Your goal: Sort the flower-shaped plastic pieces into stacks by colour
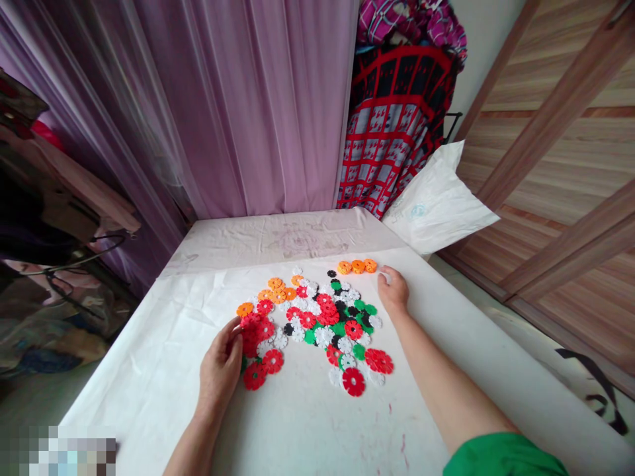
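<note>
Discs (327,311) lie strewn across the table (297,430), the left hand (221,362) at their left edge, the right hand (394,289) beside orange stacks (358,266), both curled, grips unclear; a careless brush might topple the stacks.

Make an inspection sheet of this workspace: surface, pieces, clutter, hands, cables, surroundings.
Surface: white-covered table, reddish marks toward the near side.
Pieces: notched discs in red, white, green, black and orange, many overlapping; an orange row toward the far side.
Clutter: crumpled white sheet by the far right edge.
Hands: left hand at the red discs, right hand beside the orange row; grips unclear.
Cables: nothing seen.
Surroundings: purple curtain, checked fabric, wooden panels.
</note>
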The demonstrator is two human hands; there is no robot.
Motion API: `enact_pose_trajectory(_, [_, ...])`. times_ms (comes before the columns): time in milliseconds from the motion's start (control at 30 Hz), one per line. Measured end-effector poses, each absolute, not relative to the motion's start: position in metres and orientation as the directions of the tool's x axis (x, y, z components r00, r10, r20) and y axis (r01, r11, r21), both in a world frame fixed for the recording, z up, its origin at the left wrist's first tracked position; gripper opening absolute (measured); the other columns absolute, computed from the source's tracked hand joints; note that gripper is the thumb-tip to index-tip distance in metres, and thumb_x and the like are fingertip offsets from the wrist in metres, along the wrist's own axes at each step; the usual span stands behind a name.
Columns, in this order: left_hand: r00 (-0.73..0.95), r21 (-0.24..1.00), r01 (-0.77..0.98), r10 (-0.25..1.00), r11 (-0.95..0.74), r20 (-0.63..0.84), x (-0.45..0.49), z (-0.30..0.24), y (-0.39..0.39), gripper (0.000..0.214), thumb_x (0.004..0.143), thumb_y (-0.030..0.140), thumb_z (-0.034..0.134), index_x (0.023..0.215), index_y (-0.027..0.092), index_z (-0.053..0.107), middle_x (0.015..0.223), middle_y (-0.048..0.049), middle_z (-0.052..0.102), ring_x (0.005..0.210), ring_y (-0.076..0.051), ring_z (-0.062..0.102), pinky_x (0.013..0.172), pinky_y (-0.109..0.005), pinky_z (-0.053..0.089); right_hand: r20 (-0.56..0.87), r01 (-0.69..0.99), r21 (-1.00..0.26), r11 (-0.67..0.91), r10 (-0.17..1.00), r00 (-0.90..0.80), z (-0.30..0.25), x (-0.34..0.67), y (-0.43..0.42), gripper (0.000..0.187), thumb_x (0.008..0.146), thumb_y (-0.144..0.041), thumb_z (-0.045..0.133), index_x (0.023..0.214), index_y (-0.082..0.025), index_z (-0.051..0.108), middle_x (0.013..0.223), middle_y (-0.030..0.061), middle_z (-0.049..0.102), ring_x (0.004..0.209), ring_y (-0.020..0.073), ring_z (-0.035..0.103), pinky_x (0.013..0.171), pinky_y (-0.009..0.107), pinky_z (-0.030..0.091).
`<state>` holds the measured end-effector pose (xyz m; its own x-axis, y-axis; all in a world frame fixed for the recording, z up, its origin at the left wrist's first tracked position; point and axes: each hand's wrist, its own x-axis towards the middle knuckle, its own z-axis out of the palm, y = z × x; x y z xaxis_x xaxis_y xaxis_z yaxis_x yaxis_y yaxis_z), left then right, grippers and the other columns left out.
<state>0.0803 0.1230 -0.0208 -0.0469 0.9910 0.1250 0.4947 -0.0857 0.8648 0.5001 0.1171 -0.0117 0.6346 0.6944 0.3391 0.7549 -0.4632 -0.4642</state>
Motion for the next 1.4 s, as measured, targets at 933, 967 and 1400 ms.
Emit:
enact_pose_trajectory(933, [-0.102, 0.938, 0.334, 0.986, -0.092, 0.133, 0.085, -0.031, 0.124, 0.048, 0.082, 0.045, 0.054, 0.121, 0.021, 0.066, 0.101, -0.0076, 0.076, 0.089, -0.021, 0.071, 0.078, -0.033, 0.056, 0.181, 0.969, -0.206, -0.137, 0.968, 0.175, 0.011, 0.358, 0.159, 0.021, 0.091, -0.02, 0.052, 0.089, -0.019, 0.073, 0.104, 0.0081, 0.073, 0.103, 0.022, 0.061, 0.091, 0.031, 0.042])
enact_pose_trajectory(967, [-0.102, 0.938, 0.334, 0.986, -0.092, 0.133, 0.085, -0.031, 0.124, 0.048, 0.082, 0.045, 0.054, 0.121, 0.021, 0.066, 0.101, -0.0078, 0.075, 0.09, -0.021, 0.071, 0.079, -0.032, 0.056, 0.177, 0.969, -0.201, -0.147, 0.967, 0.184, 0.013, 0.357, 0.161, 0.02, 0.091, -0.021, 0.053, 0.089, -0.019, 0.073, 0.105, 0.0082, 0.073, 0.104, 0.0221, 0.061, 0.091, 0.031, 0.042])
enact_pose_trajectory(1400, [-0.104, 0.93, 0.35, 0.983, -0.109, 0.154, 0.084, -0.026, 0.123, 0.045, 0.081, 0.045, 0.055, 0.117, 0.02, 0.068, 0.095, -0.0068, 0.076, 0.086, -0.02, 0.071, 0.072, -0.031, 0.056, 0.037, 0.959, -0.188, -0.212, 0.974, 0.223, 0.03, 0.326, 0.207, 0.034, 0.082, -0.031, 0.067, 0.112, -0.017, 0.065, 0.113, 0.0146, 0.071, 0.11, 0.0263, 0.064, 0.091, 0.035, 0.044])
